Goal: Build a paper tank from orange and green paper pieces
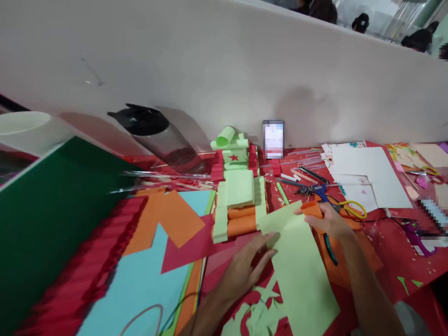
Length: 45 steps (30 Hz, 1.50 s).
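Observation:
My right hand point(332, 221) is closed around a curled piece of orange paper point(311, 209), above the top right corner of a light green paper sheet point(301, 266). On the sheet's left edge rest the fingertips of my left hand point(250, 263), its fingers stretched and apart. Just beyond stands a paper tank model point(240, 186), with pale green and orange folded strips, a red star and a green paper roll on top. Green paper scraps point(259, 312) lie below my left hand. Scissors with yellow handles point(353, 209) are beside my right hand.
A phone point(274, 139) leans on the white partition point(210, 70). Leftward are a dark-lidded bottle point(168, 140), a green board point(63, 224) and coloured sheets point(129, 280). A blue glue gun point(317, 190), pens and white card point(378, 172) lie to the right on the red table point(395, 266).

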Tool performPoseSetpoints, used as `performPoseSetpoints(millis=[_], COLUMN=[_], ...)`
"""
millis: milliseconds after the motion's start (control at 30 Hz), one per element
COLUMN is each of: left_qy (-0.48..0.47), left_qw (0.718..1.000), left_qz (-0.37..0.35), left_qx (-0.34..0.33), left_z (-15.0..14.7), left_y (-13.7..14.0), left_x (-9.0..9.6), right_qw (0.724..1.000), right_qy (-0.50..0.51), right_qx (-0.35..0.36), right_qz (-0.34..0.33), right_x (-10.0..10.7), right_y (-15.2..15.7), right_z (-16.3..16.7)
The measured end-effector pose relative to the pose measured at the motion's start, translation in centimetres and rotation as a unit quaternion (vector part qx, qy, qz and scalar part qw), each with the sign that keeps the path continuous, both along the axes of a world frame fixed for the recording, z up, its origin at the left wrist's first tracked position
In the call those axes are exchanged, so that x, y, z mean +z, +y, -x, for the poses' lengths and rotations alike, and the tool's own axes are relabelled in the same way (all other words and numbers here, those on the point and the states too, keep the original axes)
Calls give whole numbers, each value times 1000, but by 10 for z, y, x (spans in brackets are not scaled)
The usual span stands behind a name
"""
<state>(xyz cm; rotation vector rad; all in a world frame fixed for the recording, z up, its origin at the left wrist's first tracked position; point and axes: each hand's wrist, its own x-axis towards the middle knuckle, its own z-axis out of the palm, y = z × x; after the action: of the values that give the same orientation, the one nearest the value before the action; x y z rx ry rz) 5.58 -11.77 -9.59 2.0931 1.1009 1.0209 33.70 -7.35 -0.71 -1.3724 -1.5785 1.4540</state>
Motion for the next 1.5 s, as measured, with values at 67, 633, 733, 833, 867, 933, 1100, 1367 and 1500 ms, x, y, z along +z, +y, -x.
performPoseSetpoints(millis=[67, 633, 733, 833, 867, 933, 1100, 1367, 1500], left_qy=[-12, -83, -60, -30, -20, -10, 13, 60, 67], left_qw=[1000, 927, 904, 901, 905, 916, 926, 954, 951], left_qz=[23, 315, 349, 343, 333, 311, 336, 275, 282], left_qx=[16, -187, -238, -265, -265, -253, -170, -105, -110], left_z=[-2, 8, 18, 27, 29, 33, 41, 46, 44], left_y=[2, 10, 13, 16, 18, 21, 29, 36, 37], left_x=[2, 41, 52, 63, 63, 60, 42, 38, 31], right_qw=[1000, 984, 994, 999, 997, 984, 973, 980, 983], right_qy=[2, 95, 41, -24, -54, -117, -185, -167, -149], right_qx=[-9, -147, -99, -2, 47, 132, 139, 10, -99], right_qz=[6, -38, -33, -35, -36, -29, 16, 112, 36], right_x=[-2, -4, -1, 1, 2, 6, 19, 27, 25], right_y=[1, 2, -2, -3, -3, -4, -11, -27, -28], right_z=[2, -6, -14, -21, -23, -27, -43, -76, -90])
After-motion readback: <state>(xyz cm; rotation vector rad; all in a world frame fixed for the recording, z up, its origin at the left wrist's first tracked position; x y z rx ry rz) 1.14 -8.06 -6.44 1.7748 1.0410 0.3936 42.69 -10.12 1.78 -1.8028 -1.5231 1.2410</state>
